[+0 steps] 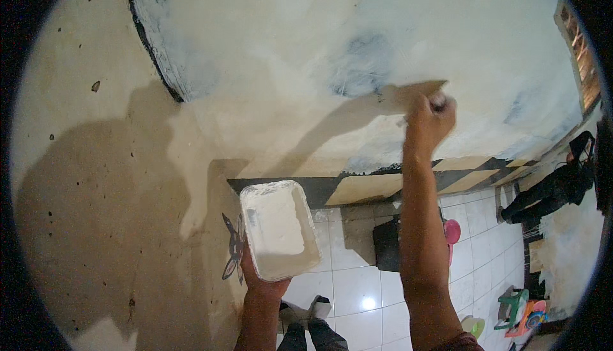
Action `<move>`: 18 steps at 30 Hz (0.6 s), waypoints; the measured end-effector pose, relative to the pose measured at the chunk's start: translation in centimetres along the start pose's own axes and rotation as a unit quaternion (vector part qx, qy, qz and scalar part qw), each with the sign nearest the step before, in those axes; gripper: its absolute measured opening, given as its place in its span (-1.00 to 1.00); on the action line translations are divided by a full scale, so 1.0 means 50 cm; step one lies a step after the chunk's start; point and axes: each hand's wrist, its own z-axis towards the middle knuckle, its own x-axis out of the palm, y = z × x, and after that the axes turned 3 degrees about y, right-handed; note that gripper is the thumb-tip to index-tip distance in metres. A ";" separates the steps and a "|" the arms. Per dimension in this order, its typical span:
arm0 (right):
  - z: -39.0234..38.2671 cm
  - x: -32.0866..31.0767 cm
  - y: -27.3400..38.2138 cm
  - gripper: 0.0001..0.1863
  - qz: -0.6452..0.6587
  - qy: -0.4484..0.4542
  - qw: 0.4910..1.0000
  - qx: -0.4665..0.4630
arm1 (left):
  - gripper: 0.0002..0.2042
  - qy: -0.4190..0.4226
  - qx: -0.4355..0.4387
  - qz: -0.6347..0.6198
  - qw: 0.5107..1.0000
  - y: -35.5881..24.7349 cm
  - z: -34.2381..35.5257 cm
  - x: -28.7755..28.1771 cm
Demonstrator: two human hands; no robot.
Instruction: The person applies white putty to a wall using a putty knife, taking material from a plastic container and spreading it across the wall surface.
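Note:
My left hand (257, 274) grips a white rectangular tub (311, 249) from below and along its side. Pale, wet-looking paste or paint (278, 226) covers much of the tub's inside. My right arm reaches up to the wall (287, 51), where my right hand (429, 121) is closed in a fist close to the surface. Whatever that fist holds is mostly hidden; the shadow beside it ends in a point. Whitish smears and grey-blue patches (364, 63) mark the wall around the hand.
A black and tan checkered band (367, 189) runs along the wall's foot. On the white tiled floor (357, 281) stand a dark box (386, 245), a pink dipper (452, 231) and a green stool (513, 308). A person in dark clothes (552, 188) is at the right.

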 end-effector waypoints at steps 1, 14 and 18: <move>-0.003 0.038 0.030 -0.86 -0.028 -0.013 0.996 -0.082 | -0.49 -0.003 0.001 0.002 1.000 0.004 0.000 -0.005; -0.256 0.029 0.144 -0.80 -0.116 0.397 0.848 -0.330 | -0.44 -0.039 -0.004 0.022 0.999 0.004 0.004 -0.033; -0.153 0.004 0.088 -0.80 -0.172 0.285 0.844 -0.420 | -0.47 -0.010 0.023 0.025 0.999 0.008 -0.004 -0.035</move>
